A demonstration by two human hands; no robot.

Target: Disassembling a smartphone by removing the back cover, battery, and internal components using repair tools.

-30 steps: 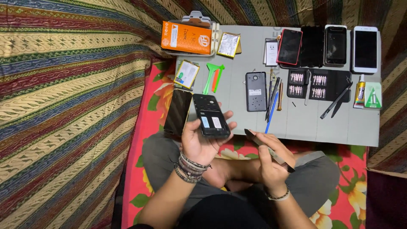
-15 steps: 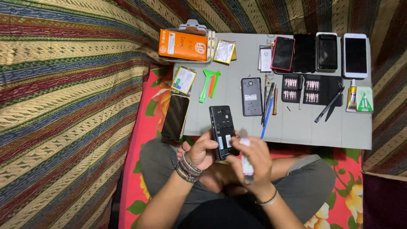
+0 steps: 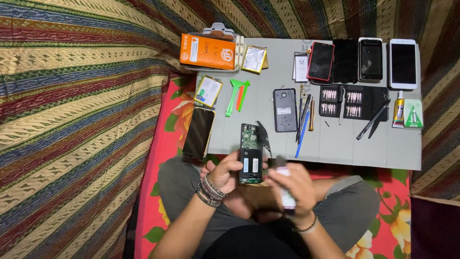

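Head view, looking straight down at a person sitting cross-legged on a red flowered mat, with a grey board [image 3: 335, 144] laid across the upper middle of the frame as a work surface.

Low in the centre, the left hand [image 3: 225, 173] grips an opened phone [image 3: 251, 153] by its lower edge, fingers closed around it and thumb on the side. The phone is held upright with its back cover off, so the green circuit board and battery face the camera — an angle that seems chosen to keep the insides in plain sight. A thin dark piece [image 3: 265, 136] tilts off the phone's upper right corner; whether it is a loose cover or a flex strip cannot be told.

Just right of the phone, the right hand [image 3: 292, 184] is curled shut around a small pale tool [image 3: 286, 192], blurred by motion, its upper end near the phone's lower right corner.

On the board, parts lie in rows within easy reach: an orange box [image 3: 207, 52] at upper left, green plastic pry tools [image 3: 237, 96] below it, a second dark phone [image 3: 285, 109] face down in the middle, pens and drivers [image 3: 304, 117] beside it, a black case of screwdriver bits [image 3: 352, 101], and several phones [image 3: 369, 60] along the top right. A dark screen panel [image 3: 198, 133] overhangs the board's left edge, touching the mat.
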